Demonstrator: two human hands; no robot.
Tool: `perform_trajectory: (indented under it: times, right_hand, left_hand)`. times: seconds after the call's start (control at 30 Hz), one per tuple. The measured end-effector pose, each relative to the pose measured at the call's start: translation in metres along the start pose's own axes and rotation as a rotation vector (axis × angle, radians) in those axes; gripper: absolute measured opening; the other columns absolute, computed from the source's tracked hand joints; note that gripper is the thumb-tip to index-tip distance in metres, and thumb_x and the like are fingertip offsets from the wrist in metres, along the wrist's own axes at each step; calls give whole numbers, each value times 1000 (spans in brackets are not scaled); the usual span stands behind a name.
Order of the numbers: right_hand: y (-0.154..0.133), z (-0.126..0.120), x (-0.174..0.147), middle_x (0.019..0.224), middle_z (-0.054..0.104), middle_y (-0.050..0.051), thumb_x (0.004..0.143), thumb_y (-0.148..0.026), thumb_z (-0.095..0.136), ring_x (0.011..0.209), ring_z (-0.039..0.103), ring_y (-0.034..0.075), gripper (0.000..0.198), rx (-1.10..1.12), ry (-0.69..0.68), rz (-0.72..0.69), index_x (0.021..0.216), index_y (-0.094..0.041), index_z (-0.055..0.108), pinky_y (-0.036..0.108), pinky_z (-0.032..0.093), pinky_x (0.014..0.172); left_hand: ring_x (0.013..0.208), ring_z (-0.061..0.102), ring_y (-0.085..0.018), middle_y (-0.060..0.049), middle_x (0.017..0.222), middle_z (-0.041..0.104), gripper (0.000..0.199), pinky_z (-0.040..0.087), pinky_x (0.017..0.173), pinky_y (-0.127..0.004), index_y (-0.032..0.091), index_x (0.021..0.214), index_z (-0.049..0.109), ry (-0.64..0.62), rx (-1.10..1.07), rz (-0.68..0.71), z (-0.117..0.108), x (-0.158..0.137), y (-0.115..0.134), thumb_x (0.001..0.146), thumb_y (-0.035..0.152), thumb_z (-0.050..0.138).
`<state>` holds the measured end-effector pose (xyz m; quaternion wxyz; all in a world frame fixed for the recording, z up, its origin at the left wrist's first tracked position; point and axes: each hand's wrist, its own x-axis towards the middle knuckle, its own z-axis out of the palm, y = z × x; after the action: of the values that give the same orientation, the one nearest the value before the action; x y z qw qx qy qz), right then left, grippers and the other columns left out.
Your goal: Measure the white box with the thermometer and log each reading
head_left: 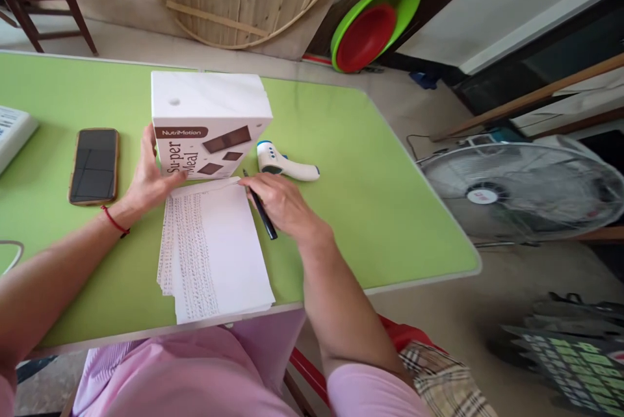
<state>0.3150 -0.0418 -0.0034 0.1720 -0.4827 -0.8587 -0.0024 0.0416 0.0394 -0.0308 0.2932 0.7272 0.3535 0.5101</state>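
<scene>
Fingers (pixel 273 193) of the right hand (pixel 285 206) grip a black pen (pixel 260 209); left hand (pixel 149 176), fingers spread, partly hides the white cardboard box (pixel 209 121); white paper stack (pixel 214 254) overhangs the green bench (pixel 390 209) at its lower edge.

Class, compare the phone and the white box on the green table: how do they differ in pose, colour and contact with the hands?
The phone lies flat; the white box stands upright. The phone is dark with a tan rim; the box is white with brown print. The left hand touches the box, not the phone. Both sit on the green table.

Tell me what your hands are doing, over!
Left hand against the box. Right hand holds a pen at the paper stack. Thermometer lies just beyond.
</scene>
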Motion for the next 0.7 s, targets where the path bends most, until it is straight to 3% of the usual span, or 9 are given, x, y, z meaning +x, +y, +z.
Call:
perform_trajectory:
  times: [0.17,0.3,0.37,0.47,0.53,0.63,0.7]
  right_hand:
    - [-17,0,-5,87,65,11,85,6,34,82,59,23,46,-164,-136,34,109,-15,67,35,46,73]
    - [-13,-5,-5,84,63,9,82,6,36,78,57,22,51,-139,-146,54,118,-17,65,35,46,72]
    - [-1,-9,-5,95,64,11,82,2,41,87,59,24,52,-126,-41,135,126,-17,61,38,48,78]
    - [24,-10,-5,126,57,21,76,-5,54,116,54,35,60,-205,130,368,135,-12,52,52,44,96]
    - [40,-6,-6,132,54,26,72,-9,59,124,49,42,70,-232,85,484,140,-6,46,61,38,102]
    - [55,4,-6,115,65,23,74,-15,59,109,58,39,61,-171,-28,561,135,-7,52,60,43,96]
    - [57,7,-3,102,68,18,74,-18,59,97,62,35,49,-84,-3,612,123,-12,61,54,49,87]
  left_hand:
    - [123,53,-34,-13,119,60,53,46,106,-56,18,114,55,-115,47,-49,-4,2,13,80,55,71]
    - [113,60,-33,-12,120,63,56,52,99,-54,18,116,57,-74,30,-142,-6,2,19,80,58,71]
    - [110,62,-32,-12,120,64,59,54,95,-52,19,120,57,-38,20,-171,-5,0,22,79,59,72]
    - [105,65,-29,-11,116,67,57,57,90,-47,19,120,58,-32,-6,-209,-5,-2,29,80,58,72]
    - [103,66,-28,-10,114,68,54,58,88,-45,19,120,59,-40,-32,-222,-6,-3,35,83,57,70]
    - [101,67,-28,-10,114,69,52,59,86,-43,19,121,60,-40,-27,-227,-7,-3,40,87,59,65]
    - [98,68,-27,-9,111,70,52,60,82,-42,19,121,60,-44,-2,-223,-7,-3,40,88,59,64]
